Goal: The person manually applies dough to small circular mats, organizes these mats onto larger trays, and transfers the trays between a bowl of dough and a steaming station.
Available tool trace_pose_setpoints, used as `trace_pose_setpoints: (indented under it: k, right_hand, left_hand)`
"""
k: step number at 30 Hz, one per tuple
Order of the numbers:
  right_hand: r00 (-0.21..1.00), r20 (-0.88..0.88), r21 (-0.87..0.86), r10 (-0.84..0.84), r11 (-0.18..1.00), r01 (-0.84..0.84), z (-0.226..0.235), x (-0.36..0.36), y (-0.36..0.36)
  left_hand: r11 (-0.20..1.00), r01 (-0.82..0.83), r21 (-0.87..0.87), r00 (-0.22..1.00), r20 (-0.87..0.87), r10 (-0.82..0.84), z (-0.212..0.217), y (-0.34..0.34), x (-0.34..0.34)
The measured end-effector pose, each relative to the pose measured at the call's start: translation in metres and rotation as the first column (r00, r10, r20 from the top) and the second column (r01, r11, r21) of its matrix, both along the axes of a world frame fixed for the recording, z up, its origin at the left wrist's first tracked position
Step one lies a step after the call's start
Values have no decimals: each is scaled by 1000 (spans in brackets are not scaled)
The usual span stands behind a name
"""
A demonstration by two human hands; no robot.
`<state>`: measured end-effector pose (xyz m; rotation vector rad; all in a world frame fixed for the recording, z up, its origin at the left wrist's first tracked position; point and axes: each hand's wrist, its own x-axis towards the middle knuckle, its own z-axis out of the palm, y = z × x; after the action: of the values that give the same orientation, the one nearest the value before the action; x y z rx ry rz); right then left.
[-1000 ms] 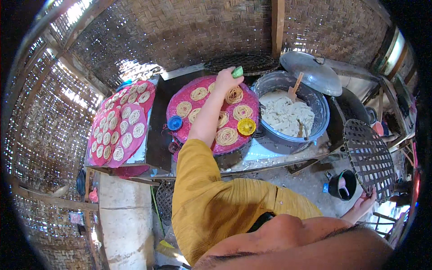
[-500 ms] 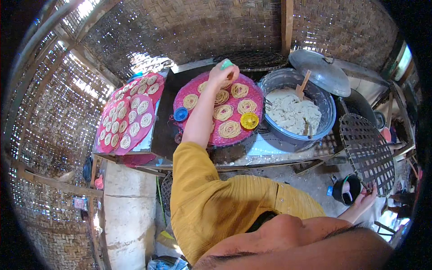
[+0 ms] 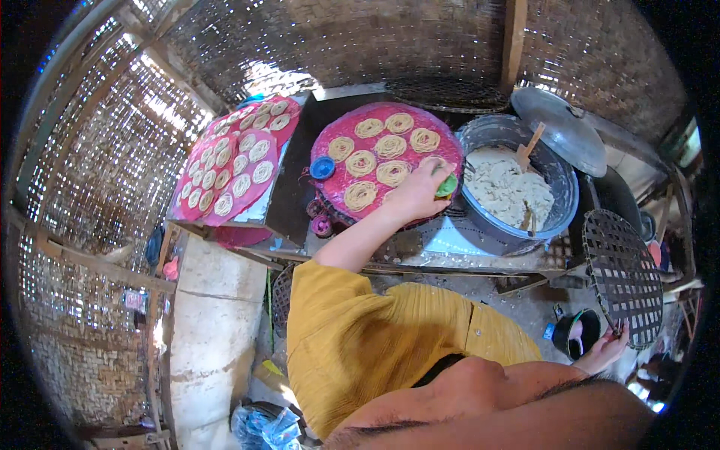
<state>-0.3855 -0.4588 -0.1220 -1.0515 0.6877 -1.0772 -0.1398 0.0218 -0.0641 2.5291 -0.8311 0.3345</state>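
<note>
My left hand (image 3: 425,189) is closed round a small green piece (image 3: 446,186), apparently plastic, low over the near right part of a round tray covered with pink cloth (image 3: 330,122). Pale coiled nests of dough strands (image 3: 391,145) lie on that cloth, and my hand partly hides one. A blue round plastic piece (image 3: 322,168) sits at the tray's left edge. Off to the right, my right hand (image 3: 604,351) grips the lower rim of a dark open-weave bamboo tray (image 3: 624,277), which stands tilted upright.
Right of the round tray, a large grey-blue tub (image 3: 568,202) holds white dough (image 3: 504,187) with a wooden paddle (image 3: 531,144). A metal lid (image 3: 561,131) leans behind it. Pink sheets with more coils (image 3: 238,161) lie at left. A black bucket (image 3: 577,334) stands on the floor.
My left hand has come from the tray's far edge to its near right, where a yellow plastic piece was in sight before; that piece is now out of sight. My right hand still grips the bamboo tray.
</note>
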Motion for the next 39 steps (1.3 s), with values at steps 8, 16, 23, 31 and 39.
trace_pose_setpoints:
  k: [8,16,23,31,39]
  right_hand:
    - [998,28,54,54,997,-55,22,25,20]
    - [986,64,102,155,982,-161,2,45,-12]
    - [951,60,67,303,950,-306,-11,39,-34]
    - [990,18,90,137,986,-138,6,59,3]
    - [962,66,90,265,959,-270,2,67,-3]
  left_hand:
    - [999,46,-8,995,93,-45,-12,1,-6]
    - [907,-88,-411,991,54,121,-5,12,-14]
    - [642,-688,-338,644,125,755,26,143,1]
    - [627,-752,-201,645,-35,763,-19,181,18]
    - [422,-696,-581,387,192,902,-35,209,8]
